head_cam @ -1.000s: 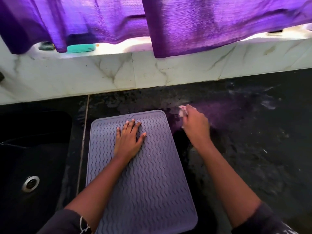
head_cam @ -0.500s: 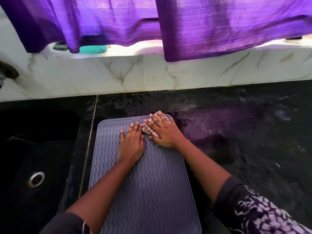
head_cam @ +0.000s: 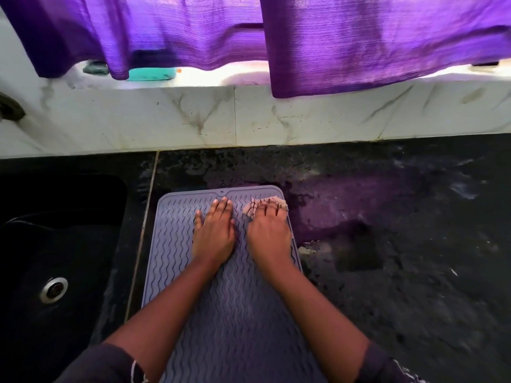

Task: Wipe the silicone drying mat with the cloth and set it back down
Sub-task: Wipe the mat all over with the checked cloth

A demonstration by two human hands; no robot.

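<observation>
A grey-lilac silicone drying mat (head_cam: 177, 244) with wavy ridges lies flat on the dark wet counter, its long side running away from me. My left hand (head_cam: 214, 236) rests flat on the mat's upper middle, fingers straight. My right hand (head_cam: 269, 234) presses a small pale cloth with dark stitching (head_cam: 258, 204) onto the mat's far right corner, fingers spread flat over it. Most of the cloth is hidden under that hand.
A black sink (head_cam: 55, 244) with a metal drain (head_cam: 53, 290) sits to the left of the mat. Wet dark counter (head_cam: 401, 244) stretches to the right. A marble backsplash (head_cam: 193, 117) runs behind, with purple curtains (head_cam: 359, 37) hanging over the sill.
My right hand brought the cloth from the counter onto the mat, first beside my left fingers, and has now slid it to the far right corner. My left hand stays flat on the mat.
</observation>
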